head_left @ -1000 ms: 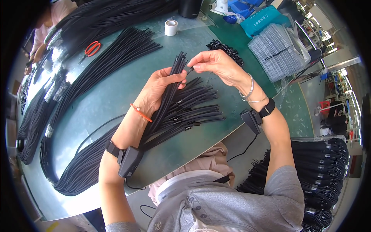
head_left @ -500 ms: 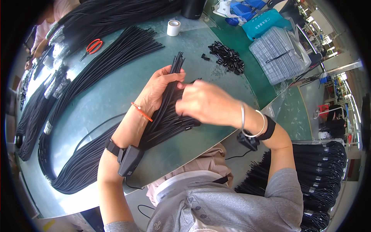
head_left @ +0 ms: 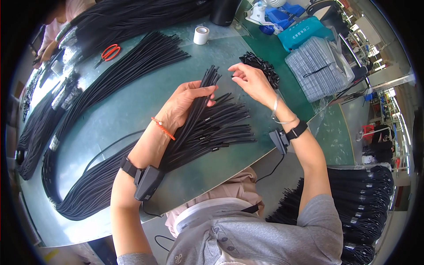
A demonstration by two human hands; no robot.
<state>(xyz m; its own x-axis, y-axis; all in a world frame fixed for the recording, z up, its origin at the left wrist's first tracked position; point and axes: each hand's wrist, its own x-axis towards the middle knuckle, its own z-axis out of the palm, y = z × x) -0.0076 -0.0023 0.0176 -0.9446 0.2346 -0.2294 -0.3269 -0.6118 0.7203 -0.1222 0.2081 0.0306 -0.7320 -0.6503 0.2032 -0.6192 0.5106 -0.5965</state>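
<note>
My left hand [head_left: 191, 99] is closed round a bunch of thin black cables [head_left: 211, 79], their cut ends sticking up past the thumb. Below it, more black cables [head_left: 234, 123] fan out across the table, a few carrying small dark sleeves with light marks. My right hand [head_left: 252, 84] is apart from the bunch, thumb and forefinger pinched on a small black piece that barely shows at the fingertips. Just beyond that hand lies a pile of small black tube-like pieces [head_left: 263, 66], partly covered by it.
Another long cable bundle [head_left: 128, 66] curves along the left of the table. Orange-handled scissors [head_left: 110, 53], a white tape roll [head_left: 201, 35] and a black cylinder [head_left: 223, 11] lie farther back. Clear plastic trays [head_left: 313, 66] stand right. Cable bundles [head_left: 353, 207] hang lower right. Someone sits far left.
My right hand has moved away from the held cables, right and farther back to the pile of black pieces. The left hand keeps its hold, shifted slightly, and the cable fan is uncovered.
</note>
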